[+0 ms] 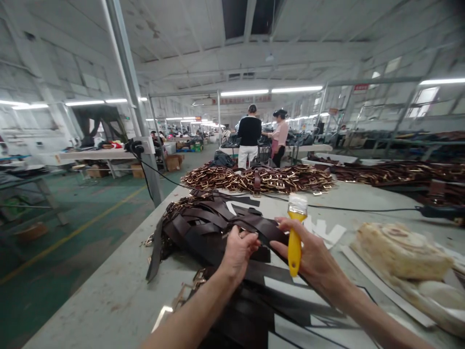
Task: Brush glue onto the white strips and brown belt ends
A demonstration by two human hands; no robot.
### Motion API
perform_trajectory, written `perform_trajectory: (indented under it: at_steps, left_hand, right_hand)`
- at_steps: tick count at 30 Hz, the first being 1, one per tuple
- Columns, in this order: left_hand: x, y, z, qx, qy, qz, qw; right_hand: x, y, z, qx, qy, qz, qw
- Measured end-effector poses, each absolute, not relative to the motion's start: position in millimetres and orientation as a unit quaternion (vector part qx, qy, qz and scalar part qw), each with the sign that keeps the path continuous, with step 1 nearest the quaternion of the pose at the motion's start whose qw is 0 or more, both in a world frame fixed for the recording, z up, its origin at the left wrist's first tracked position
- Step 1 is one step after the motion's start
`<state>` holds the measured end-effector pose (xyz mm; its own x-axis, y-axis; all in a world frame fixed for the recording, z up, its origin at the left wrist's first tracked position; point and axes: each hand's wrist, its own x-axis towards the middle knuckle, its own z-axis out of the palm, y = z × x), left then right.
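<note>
Over a pile of dark brown leather belts (pixel 196 223), my left hand (pixel 238 249) is closed, its thumb and fingers pinching a dark leather belt (pixel 261 225). A paintbrush (pixel 295 252) with a yellow handle and white bristles is tucked in my right hand (pixel 308 249), bristles pointing up. The thumb and forefinger of that same hand reach toward the belt's right part; whether they press on it I cannot tell. More dark belts (pixel 240 310) lie flat beneath my forearms, with gold buckles (pixel 198 278) at their left ends.
Behind the pile lies a long heap of gold-buckled belts (pixel 257 179). A black cable (pixel 345 209) crosses the table (pixel 119 271). To the right sits a yellowish foam-like block (pixel 403 252) on a white board. A metal post (pixel 134 97) rises at left. Two people (pixel 249 131) stand farther back.
</note>
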<state>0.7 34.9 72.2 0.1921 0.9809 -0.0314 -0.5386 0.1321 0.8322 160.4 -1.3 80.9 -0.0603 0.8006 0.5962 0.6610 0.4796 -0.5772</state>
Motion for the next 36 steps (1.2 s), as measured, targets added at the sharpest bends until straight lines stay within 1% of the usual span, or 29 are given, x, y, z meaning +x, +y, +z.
perform_trajectory:
  at_steps: [2, 6, 10, 14, 21, 27, 34, 36]
  left_hand:
    - [7, 28, 71, 0.412, 0.324, 0.554, 0.647]
    - [8, 13, 68, 0.492, 0.340, 0.542, 0.591]
    - [6, 0, 61, 0.511, 0.336, 0.502, 0.611]
    - [6, -3, 55, 0.511, 0.333, 0.482, 0.630]
    - [-6, -1, 53, 0.535, 0.341, 0.463, 0.618]
    - [-23, -5, 60, 0.535, 0.356, 0.453, 0.618]
    - [-24, -12, 61, 0.543, 0.359, 0.452, 0.610]
    - [-21, -14, 60, 0.541, 0.361, 0.455, 0.609]
  right_hand:
    - [165, -1, 79, -0.484, -0.740, 0.056, 0.463]
    - [173, -3, 70, -0.493, -0.763, 0.055, 0.413]
    - [174, -10, 64, -0.505, -0.764, 0.102, 0.389]
    - [168, -18, 67, -0.494, -0.791, 0.134, 0.335]
    - [166, -12, 72, -0.481, -0.807, 0.225, 0.257]
    - [158, -4, 78, -0.420, -0.813, 0.290, 0.279]
    - [141, -20, 88, -0.458, -0.792, 0.265, 0.307]
    - [141, -25, 90, -0.470, -0.793, 0.244, 0.301]
